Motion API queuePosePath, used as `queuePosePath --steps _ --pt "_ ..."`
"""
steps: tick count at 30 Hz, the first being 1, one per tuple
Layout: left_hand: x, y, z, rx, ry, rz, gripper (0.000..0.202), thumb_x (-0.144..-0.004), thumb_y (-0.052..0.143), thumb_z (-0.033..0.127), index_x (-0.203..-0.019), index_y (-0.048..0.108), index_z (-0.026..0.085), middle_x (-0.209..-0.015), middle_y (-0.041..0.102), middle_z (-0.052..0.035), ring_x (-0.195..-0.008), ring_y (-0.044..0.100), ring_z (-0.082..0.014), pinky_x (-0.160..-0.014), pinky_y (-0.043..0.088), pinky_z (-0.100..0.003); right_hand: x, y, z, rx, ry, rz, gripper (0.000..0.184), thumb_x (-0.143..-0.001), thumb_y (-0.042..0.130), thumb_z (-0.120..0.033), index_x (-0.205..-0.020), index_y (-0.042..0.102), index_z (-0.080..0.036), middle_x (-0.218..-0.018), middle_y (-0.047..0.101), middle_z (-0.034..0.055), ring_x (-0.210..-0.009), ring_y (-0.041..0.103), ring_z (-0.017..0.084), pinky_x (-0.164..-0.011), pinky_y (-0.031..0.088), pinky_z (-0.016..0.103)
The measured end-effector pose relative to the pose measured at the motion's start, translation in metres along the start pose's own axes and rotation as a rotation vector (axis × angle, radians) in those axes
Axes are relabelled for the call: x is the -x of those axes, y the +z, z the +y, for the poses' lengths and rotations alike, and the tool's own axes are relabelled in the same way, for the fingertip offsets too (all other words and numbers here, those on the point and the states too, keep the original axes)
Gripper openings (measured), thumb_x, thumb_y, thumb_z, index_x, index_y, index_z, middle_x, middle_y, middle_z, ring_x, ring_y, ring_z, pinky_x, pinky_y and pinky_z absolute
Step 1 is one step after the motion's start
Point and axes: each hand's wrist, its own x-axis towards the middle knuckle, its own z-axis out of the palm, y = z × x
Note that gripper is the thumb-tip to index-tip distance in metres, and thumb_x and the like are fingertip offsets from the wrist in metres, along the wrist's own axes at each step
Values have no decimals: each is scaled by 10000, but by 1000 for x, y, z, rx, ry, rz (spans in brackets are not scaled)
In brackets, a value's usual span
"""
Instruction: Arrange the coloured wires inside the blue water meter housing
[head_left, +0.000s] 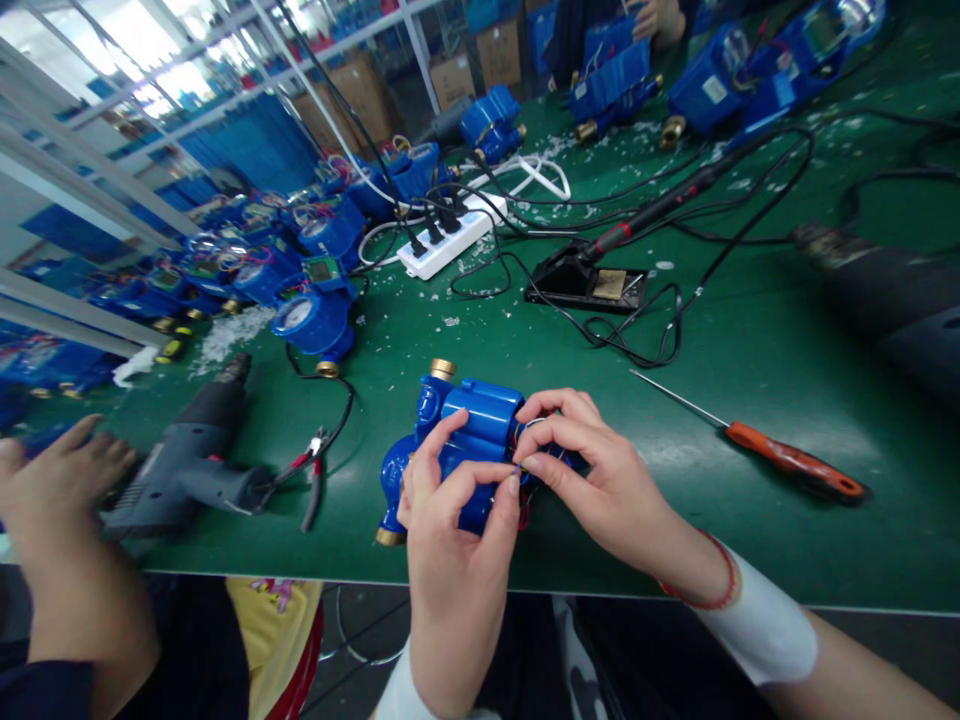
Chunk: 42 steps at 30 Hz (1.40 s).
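Note:
On the green bench in front of me lies a blue water meter (484,405) with brass threaded ends and thin coloured wires at its right side. My left hand (461,510) is over the meter's near side, thumb and forefinger pinched together at the wires. From the right, my right hand (581,455) closes its thumb and fingertips on the same thin wires (519,432). Both sets of fingertips meet there, and they hide most of what they pinch. To the right of my hands lies a screwdriver (780,458) with an orange and black handle.
A soldering iron (637,225) rests in its stand behind the meter, its cable looped nearby. A white power strip (454,240), heat gun (187,450) and pliers (315,475) lie leftward. Another person's hand (64,475) is far left. Several blue meters (315,315) stand beyond.

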Motion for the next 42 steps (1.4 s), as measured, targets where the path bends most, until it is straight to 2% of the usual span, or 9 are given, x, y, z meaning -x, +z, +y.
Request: queuePosePath --steps 5,10,13,18,21,25,28,33,42 --pt "0 0 -1 0 2 17 116 -810 660 207 -745 698 295 -1300 536 -31 -1229 501 -317 -986 357 -612 2 0 1 47 -22 35 129 -894 566 -81 -879 590 -207 -1103 523 17 -1095 455 170 -942 356 363" --pt "-1 1 -1 -2 25 41 103 -787 690 214 -726 702 297 -1271 572 -30 -1173 542 -333 -952 380 -633 19 5 -6 364 -179 327 109 -860 568 -87 -946 545 -148 -1058 498 76 -1021 452 202 -883 368 382" --pt "-3 0 1 -44 67 29 108 -776 701 187 -719 702 278 -1262 583 -45 -1170 528 -331 -952 379 -618 27 11 -7 426 -177 296 89 -851 572 -119 -919 525 -151 -974 536 72 -938 462 218 -815 368 405" --pt "-9 -6 9 -96 149 -58 145 -823 638 172 -715 698 250 -1218 601 -73 -1160 506 -311 -958 385 -576 26 15 -5 494 -181 273 152 -845 602 -109 -947 521 -187 -1008 595 58 -950 446 233 -824 340 422" --pt "-18 -12 9 -142 211 -94 137 -859 596 188 -803 695 264 -1229 589 -69 -1167 496 -289 -976 372 -554 23 12 -4 433 -148 293 127 -870 596 -103 -912 540 -209 -935 632 20 -908 467 212 -803 340 405" --pt "-37 -12 5 -243 411 -185 194 -851 617 172 -968 690 308 -1387 479 -65 -1289 369 -302 -1013 310 -558 22 5 0 225 -44 306 75 -897 595 -151 -881 585 -224 -866 636 6 -892 500 202 -809 373 399" --pt "-50 -7 6 -276 500 -289 186 -826 655 155 -920 705 307 -1435 456 -58 -1325 322 -320 -997 294 -584 20 0 2 77 34 278 54 -896 599 -179 -874 607 -228 -864 623 4 -893 522 194 -810 389 378" --pt "-59 -3 10 -290 480 -311 138 -790 692 137 -730 683 260 -1404 522 -43 -1308 369 -338 -942 312 -597 15 -6 4 -52 123 253 85 -896 596 -246 -825 628 -211 -825 613 1 -833 546 175 -776 397 334" --pt "-59 -6 6 -143 344 -387 151 -830 617 131 -718 636 231 -1330 573 -57 -1256 442 -312 -982 329 -592 5 -4 7 -87 265 238 165 -894 561 -275 -759 590 -183 -723 550 -11 -702 501 143 -656 375 281"
